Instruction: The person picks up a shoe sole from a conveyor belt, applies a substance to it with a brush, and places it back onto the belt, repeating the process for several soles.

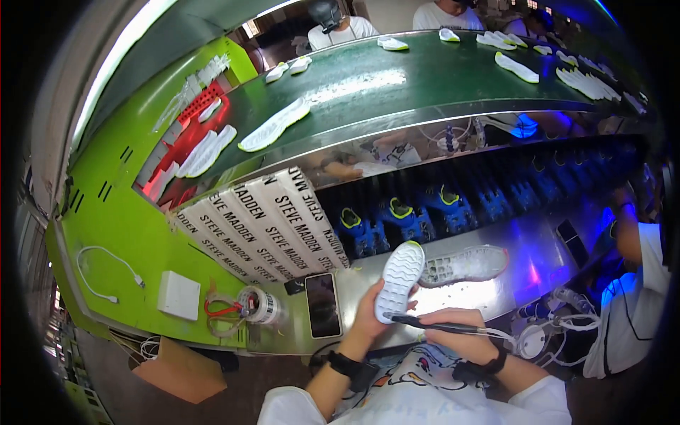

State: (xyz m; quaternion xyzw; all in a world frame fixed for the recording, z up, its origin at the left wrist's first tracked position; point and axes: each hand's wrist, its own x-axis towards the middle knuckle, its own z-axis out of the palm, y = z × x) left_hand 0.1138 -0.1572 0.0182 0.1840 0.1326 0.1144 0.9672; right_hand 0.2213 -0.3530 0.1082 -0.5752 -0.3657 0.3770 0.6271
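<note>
My left hand point(368, 315) grips a white shoe sole point(402, 275) with a yellow-green edge at its far end. The sole is held up off the bench at a slant, its wavy treads showing. In my right hand point(464, 340) is a black pen-shaped tool point(443, 326) with a white tube running from its back end. The tool's dark tip meets the near end of the sole; whether it touches I cannot tell. Just right of the held sole, a second, greyish sole point(467, 265) lies on the metal bench point(453, 306).
A phone point(323, 306) and a printed box point(265, 223) are left of my hands; farther left are a tub point(263, 306) and white box point(179, 295). Blue shoes point(401, 218) line a dark shelf. Soles point(276, 125) lie on a green conveyor point(340, 92). A person point(630, 297) is at right.
</note>
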